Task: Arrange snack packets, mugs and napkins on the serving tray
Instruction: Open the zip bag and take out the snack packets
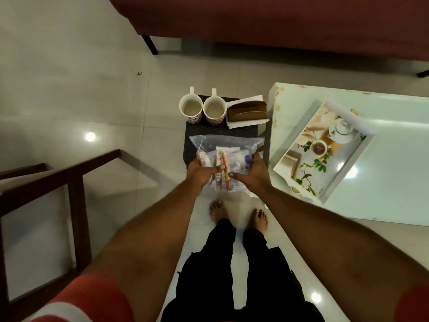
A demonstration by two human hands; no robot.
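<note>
Both hands grip a clear plastic bag of small snack packets [222, 156] over the near edge of a small dark woven stool [209, 131]. Left hand [200, 173] holds the bag's left side, thumb on top and fingers underneath; right hand [250, 174] holds the right side the same way. Both grips are narrow, closed on the bag. The packets inside are white with orange and green print; their count cannot be told.

At 12 o'clock from the bag, on the far part of the stool, two white floral-patterned ceramic mugs [202, 110] stand upright side by side, touching or nearly so, handles pointing away. Just beside them at their 3 o'clock is a brown wooden napkin holder [247, 111] with white paper napkins [246, 99] in it.

At 3 o'clock from the bag, a white rectangular serving tray with printed teapot-and-leaf artwork [348, 168] sits skewed on a glossy white bench [394, 159], well apart from the mugs. Nothing loose lies on it.

The person's bare feet [219, 211] stand on the pale tiled floor [69, 89] at 6 o'clock from the stool.
</note>
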